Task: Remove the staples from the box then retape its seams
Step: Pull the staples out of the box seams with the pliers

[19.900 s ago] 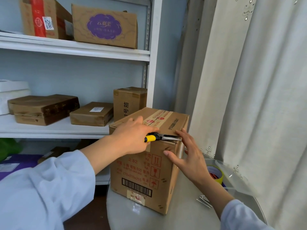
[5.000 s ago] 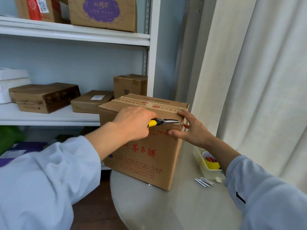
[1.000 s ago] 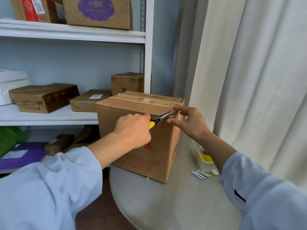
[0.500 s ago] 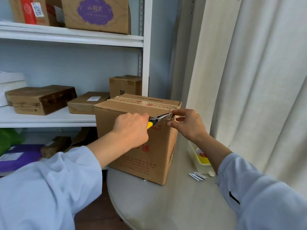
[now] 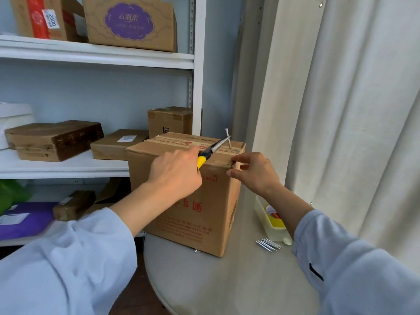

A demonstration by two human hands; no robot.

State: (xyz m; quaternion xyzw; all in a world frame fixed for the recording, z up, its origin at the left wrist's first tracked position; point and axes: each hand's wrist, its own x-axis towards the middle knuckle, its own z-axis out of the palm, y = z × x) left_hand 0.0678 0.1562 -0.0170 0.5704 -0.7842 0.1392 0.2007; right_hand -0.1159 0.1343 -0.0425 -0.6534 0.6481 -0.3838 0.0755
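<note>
The cardboard box [image 5: 193,201] stands upright on the round grey bench [image 5: 216,280], at its far edge just in front of the white shelf unit [image 5: 97,57]. A strip of printed tape [image 5: 195,142] runs along the seam on its top face, and red lettering marks the side facing the camera. Above the box's near right top corner, a long metal staple [image 5: 228,138] is held upright in the tips of the yellow-handled pliers [image 5: 212,151], its lower end close to the cardboard; whether it touches cannot be told. The left hand [image 5: 175,176] is clenched round the pliers' handles, in front of the box's upper edge. The right hand [image 5: 254,173] rests against that same corner, forefinger along the top edge and thumb on the side face, its fingers [image 5: 241,158] curled and grasping the corner of the box.

On the bench to the right of the box lies a small heap of loose staples [image 5: 268,244], and just beyond them a clear plastic tray [image 5: 261,208] holds a yellow roll of tape [image 5: 276,218]. A pale curtain [image 5: 341,110] hangs at the right. The shelves carry several other brown cartons [image 5: 54,139], one above with a purple label [image 5: 129,21], and a purple package [image 5: 20,219] lies on the lowest shelf.
</note>
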